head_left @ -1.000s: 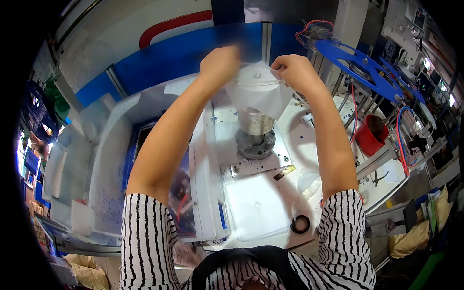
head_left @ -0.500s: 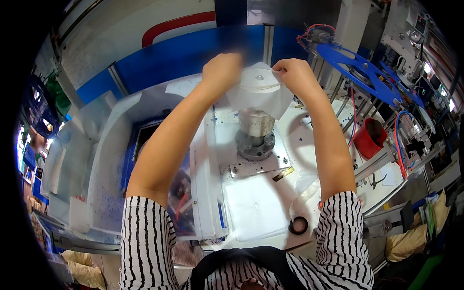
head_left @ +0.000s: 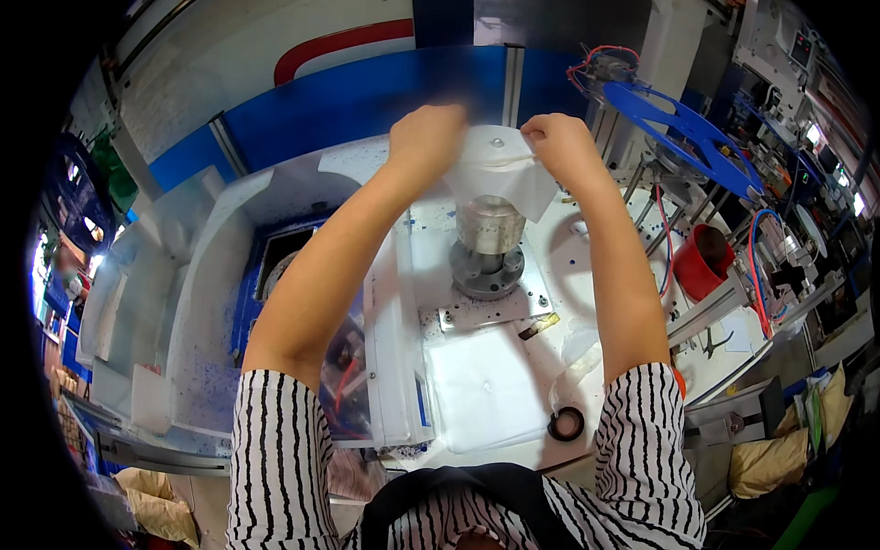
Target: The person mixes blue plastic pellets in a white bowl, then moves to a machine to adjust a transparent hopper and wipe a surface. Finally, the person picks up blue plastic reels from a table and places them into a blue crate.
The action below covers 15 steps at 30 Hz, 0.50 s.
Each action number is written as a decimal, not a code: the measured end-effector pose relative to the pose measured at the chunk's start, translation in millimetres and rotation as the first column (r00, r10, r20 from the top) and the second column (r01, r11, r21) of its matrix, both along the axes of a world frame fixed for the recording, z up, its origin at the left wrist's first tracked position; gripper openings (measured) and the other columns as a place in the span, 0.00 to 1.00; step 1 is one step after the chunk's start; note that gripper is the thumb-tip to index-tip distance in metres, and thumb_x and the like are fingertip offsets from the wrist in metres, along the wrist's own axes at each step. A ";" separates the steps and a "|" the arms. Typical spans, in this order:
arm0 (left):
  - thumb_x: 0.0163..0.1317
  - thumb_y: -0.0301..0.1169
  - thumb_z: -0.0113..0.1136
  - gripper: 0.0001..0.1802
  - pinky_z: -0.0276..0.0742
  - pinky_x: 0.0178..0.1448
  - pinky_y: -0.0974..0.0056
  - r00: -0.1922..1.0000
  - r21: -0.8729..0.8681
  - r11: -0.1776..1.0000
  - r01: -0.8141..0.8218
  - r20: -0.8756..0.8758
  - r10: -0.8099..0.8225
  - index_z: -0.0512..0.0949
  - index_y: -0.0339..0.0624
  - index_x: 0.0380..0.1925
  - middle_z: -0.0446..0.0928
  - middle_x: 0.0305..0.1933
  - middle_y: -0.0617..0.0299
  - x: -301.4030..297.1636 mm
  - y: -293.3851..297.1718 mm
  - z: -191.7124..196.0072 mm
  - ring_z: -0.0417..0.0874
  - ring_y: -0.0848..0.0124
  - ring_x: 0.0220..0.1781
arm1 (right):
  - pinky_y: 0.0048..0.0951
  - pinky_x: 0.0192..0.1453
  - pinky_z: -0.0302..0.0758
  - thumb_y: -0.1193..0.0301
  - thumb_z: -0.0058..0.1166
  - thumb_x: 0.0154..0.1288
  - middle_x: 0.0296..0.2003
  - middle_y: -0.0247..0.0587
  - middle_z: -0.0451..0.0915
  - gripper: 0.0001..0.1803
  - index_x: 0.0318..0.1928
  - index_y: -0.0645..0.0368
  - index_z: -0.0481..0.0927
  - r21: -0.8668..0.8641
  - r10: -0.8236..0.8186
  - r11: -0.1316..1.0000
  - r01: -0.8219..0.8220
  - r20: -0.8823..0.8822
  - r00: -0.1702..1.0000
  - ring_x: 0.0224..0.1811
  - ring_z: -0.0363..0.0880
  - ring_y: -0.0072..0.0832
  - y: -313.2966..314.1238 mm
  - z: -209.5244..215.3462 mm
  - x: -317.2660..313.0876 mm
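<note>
Both my arms reach forward over a white machine table (head_left: 486, 385). My left hand (head_left: 426, 137) and my right hand (head_left: 561, 147) pinch the two upper corners of a white cloth piece (head_left: 502, 174), which is pulled down over the top of an upright silver metal cylinder (head_left: 489, 227). The cylinder stands on a round grey base (head_left: 486, 273) bolted to a square metal plate (head_left: 481, 310). The cloth covers the cylinder's top, and its lower edge hangs part-way down the cylinder.
A flat white cloth (head_left: 486, 380) lies near me, with a black ring (head_left: 566, 423) to its right. A red cup (head_left: 701, 261) and a blue perforated plate (head_left: 683, 128) stand at right among cables. White moulded trays (head_left: 174, 302) fill the left. A blue wall (head_left: 367, 92) runs behind.
My hands have drawn the white cloth slightly lower over the cylinder; otherwise the arms stay in the same place.
</note>
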State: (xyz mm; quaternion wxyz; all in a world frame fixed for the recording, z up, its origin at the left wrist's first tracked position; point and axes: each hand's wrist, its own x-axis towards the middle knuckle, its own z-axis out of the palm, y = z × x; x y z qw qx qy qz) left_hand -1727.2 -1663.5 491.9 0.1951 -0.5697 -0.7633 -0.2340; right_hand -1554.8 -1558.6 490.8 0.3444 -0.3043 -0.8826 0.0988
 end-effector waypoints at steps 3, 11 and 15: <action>0.66 0.42 0.53 0.14 0.77 0.39 0.55 0.999 -0.015 1.000 0.016 0.043 -0.015 0.81 0.45 0.36 0.83 0.33 0.56 3.0 -5.3 2.6 0.83 0.57 0.36 | 0.39 0.51 0.76 0.67 0.50 0.63 0.39 0.50 0.83 0.13 0.42 0.57 0.86 -0.064 0.039 0.997 -0.041 -0.024 0.999 0.44 0.81 0.46 -2.4 1.2 8.5; 0.70 0.41 0.49 0.19 0.71 0.59 0.57 0.966 0.031 0.968 0.248 0.072 -0.250 0.76 0.43 0.54 0.78 0.54 0.50 -5.6 -5.9 -11.4 0.77 0.55 0.56 | 0.36 0.57 0.71 0.59 0.44 0.71 0.54 0.48 0.78 0.21 0.54 0.58 0.80 -0.105 0.077 0.992 -0.075 0.022 0.997 0.53 0.77 0.44 -16.6 -11.8 27.2; 0.73 0.42 0.45 0.26 0.56 0.73 0.59 0.874 0.005 0.918 0.397 0.304 -0.380 0.64 0.43 0.67 0.62 0.71 0.48 -14.9 -0.4 -21.2 0.59 0.53 0.73 | 0.39 0.66 0.65 0.60 0.41 0.72 0.60 0.45 0.74 0.23 0.61 0.57 0.74 0.111 0.129 0.987 -0.116 -0.114 0.985 0.64 0.67 0.45 -27.3 -39.5 33.1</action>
